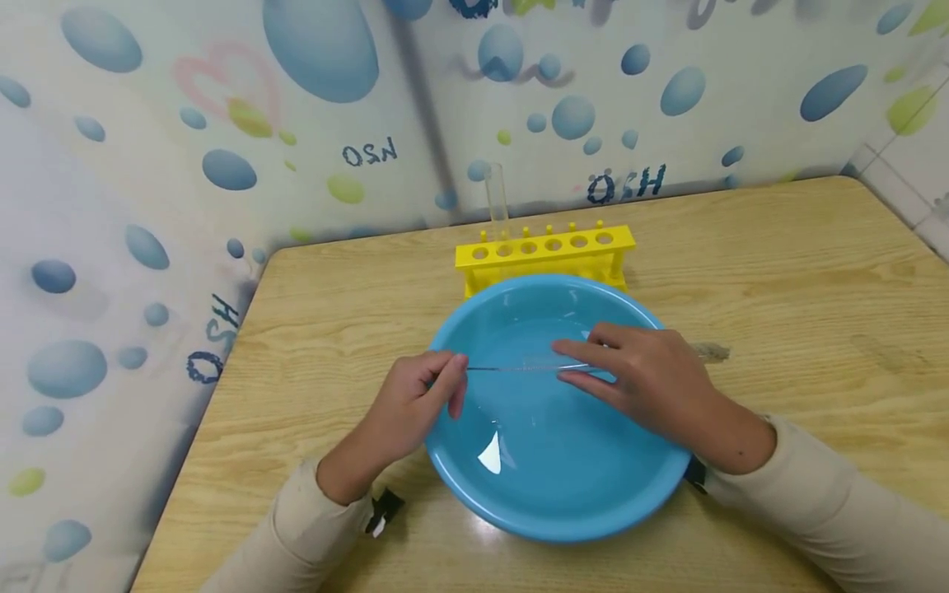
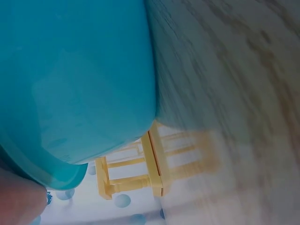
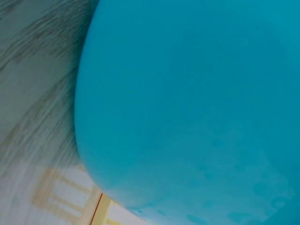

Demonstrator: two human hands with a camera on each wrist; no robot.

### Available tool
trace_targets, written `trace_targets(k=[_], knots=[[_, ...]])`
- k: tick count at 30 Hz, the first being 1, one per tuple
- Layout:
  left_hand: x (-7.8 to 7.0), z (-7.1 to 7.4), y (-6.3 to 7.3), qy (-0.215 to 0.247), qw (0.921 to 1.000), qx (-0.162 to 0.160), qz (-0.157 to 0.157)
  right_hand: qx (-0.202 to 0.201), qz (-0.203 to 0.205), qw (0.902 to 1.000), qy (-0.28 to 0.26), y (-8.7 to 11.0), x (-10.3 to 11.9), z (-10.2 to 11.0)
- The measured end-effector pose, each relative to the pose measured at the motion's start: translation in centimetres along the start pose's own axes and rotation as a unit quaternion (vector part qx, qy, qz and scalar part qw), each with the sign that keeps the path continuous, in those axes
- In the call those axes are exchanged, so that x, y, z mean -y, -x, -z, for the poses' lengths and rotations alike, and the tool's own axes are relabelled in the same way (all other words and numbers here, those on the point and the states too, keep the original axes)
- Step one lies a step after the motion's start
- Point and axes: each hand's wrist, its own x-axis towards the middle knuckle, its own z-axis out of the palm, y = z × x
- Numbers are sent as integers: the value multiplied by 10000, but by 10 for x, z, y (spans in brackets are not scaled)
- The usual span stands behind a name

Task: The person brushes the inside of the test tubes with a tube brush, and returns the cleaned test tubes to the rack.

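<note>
Wood-grain table (image 1: 778,288), bubble-printed wall (image 1: 148,198), blue basin (image 1: 563,529)

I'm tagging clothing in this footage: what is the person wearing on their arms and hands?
Both arms are in long, plain cream-beige sleeves, the left sleeve and the right sleeve, lightly creased. The left hand and right hand are bare, with no gloves or rings visible. Small black pieces show by both cuffs; their details are unclear.
</note>
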Motion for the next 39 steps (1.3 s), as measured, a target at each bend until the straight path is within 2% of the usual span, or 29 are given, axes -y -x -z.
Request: trace_targets(k=[5, 12, 18, 27, 32, 34, 39], knots=[[0, -3, 0, 16, 10000, -41, 6, 49, 55, 10000, 1, 3, 0, 0], [1, -4, 3, -544, 9972, -305, -406, 111, 29, 9999, -42, 3, 1, -3], [1, -1, 8, -966, 9945, -107, -393, 98, -22, 9999, -117, 0, 2, -6], [4, -1, 6, -1104, 9904, -113, -828, 122, -62, 9999, -16, 0, 1, -4], [6, -2, 4, -1258, 9854, -89, -1141, 142, -8, 9999, -71, 0, -1, -2], [6, -2, 3, -1263, 9858, -29, -1110, 132, -15, 9999, -80, 0, -1, -1], [4, 0, 1, -766, 9955, 179, -528, 35, -66, 9999, -86, 0, 0, 1]])
